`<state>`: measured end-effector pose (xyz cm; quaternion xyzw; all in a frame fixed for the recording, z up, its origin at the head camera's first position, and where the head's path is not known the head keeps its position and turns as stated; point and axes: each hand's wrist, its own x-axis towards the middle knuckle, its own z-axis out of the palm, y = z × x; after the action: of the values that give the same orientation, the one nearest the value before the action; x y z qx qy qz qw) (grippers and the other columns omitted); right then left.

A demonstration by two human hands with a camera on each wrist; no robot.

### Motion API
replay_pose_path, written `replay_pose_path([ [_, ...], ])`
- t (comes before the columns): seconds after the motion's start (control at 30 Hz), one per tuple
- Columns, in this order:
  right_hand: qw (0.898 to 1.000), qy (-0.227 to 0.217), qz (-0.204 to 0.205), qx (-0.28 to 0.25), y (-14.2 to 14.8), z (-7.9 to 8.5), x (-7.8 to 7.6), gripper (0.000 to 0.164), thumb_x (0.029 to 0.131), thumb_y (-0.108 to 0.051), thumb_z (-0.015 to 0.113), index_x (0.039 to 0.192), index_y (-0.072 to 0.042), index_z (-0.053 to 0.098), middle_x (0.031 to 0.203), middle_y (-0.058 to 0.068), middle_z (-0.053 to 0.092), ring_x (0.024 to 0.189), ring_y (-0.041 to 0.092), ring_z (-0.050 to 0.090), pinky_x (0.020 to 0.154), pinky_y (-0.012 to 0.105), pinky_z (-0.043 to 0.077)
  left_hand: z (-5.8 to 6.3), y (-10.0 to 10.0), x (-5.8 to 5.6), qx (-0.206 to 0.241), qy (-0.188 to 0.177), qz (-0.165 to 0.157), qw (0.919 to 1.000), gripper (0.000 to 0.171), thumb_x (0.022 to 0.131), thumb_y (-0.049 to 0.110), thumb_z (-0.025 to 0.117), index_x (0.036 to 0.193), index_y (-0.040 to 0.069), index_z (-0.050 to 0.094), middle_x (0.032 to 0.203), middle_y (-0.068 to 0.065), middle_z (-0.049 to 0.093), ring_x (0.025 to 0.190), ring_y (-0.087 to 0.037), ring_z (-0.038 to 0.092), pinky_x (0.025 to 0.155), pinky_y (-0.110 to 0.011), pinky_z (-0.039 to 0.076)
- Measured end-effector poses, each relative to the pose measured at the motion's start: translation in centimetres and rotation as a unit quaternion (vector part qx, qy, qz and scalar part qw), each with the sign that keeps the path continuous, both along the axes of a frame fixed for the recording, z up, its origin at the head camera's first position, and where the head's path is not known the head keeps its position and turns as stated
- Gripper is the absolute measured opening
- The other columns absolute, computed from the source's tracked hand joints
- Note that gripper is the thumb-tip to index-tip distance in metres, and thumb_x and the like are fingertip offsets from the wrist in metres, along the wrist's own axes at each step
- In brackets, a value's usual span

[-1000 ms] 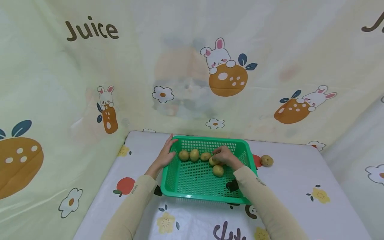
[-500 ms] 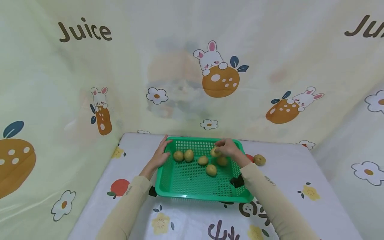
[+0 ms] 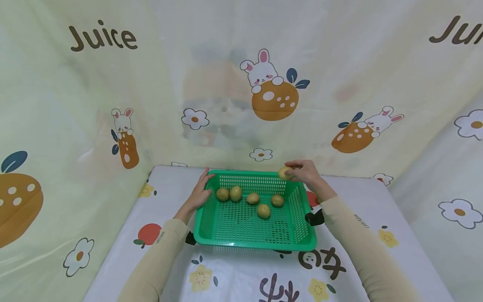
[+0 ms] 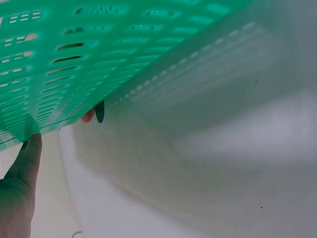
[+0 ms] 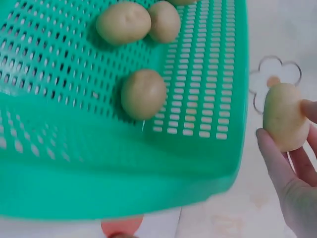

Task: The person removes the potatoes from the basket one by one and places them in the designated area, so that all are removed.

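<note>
Pinched between the thumb and fingers of my right hand (image 3: pixel 306 173) is a pale yellow potato (image 3: pixel 284 173), held up at the back right rim of a green plastic basket (image 3: pixel 255 244). In the right wrist view that potato (image 5: pixel 284 118) shows past the basket's edge, fingertips on either side of it. My left hand (image 3: pixel 199 195) lies at the basket's back left corner, fingers straight and touching the rim. The left wrist view shows a straight finger (image 4: pixel 33 153) against the slotted outer wall (image 4: pixel 59 59). Several potatoes lie inside, among them one nearest the front (image 3: pixel 263 211).
A white tablecloth (image 3: pixel 226 272) printed with fruit and flowers lies under the basket. Patterned curtains (image 3: pixel 211 75) stand close behind and at both sides. A black wrist strap (image 3: pixel 315 217) sits by the basket's right rim.
My right hand has lifted a potato from the basket's right half and carried it up and right to the back rim. The potato outside is now mostly behind the right forearm. The left hand stays.
</note>
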<state>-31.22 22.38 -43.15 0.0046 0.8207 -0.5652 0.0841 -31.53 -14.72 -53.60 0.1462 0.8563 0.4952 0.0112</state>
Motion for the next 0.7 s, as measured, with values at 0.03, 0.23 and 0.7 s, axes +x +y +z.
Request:
replay_pose_path([
  [0.03,1.000,0.002,-0.006,0.000,0.5,0.1,0.0,0.044,0.094,-0.003,0.061,0.134,0.012,0.053,0.134,0.031,0.052,0.099,0.021,0.063,0.088,0.038,0.055,0.0,0.0,0.0,-0.001,-0.001,0.001,1.0000,0.063,0.085,-0.003,0.048,0.147,0.002,0.040,0.165,-0.009,0.006,0.150,-0.030,0.006,0.118,-0.055,0.012],
  [0.23,0.999,0.002,-0.051,-0.005,3.7,-0.4,0.0,0.045,0.095,-0.006,0.061,0.135,0.012,0.050,0.137,0.030,0.049,0.101,0.019,0.058,0.089,0.034,0.054,0.1,0.2,0.3,0.005,-0.006,0.000,1.0000,0.063,0.085,-0.004,0.047,0.147,0.000,0.039,0.165,-0.010,0.005,0.150,-0.033,0.005,0.117,-0.057,0.012],
  [0.7,0.991,-0.006,-0.132,-0.003,9.2,-4.2,1.9,0.050,0.097,-0.011,0.059,0.139,0.013,0.046,0.142,0.030,0.042,0.083,0.000,0.059,0.086,0.029,0.054,0.0,-0.1,0.0,0.004,-0.007,-0.003,1.0000,0.063,0.085,-0.004,0.046,0.148,0.001,0.038,0.165,-0.008,0.005,0.150,-0.031,0.005,0.118,-0.056,0.011],
])
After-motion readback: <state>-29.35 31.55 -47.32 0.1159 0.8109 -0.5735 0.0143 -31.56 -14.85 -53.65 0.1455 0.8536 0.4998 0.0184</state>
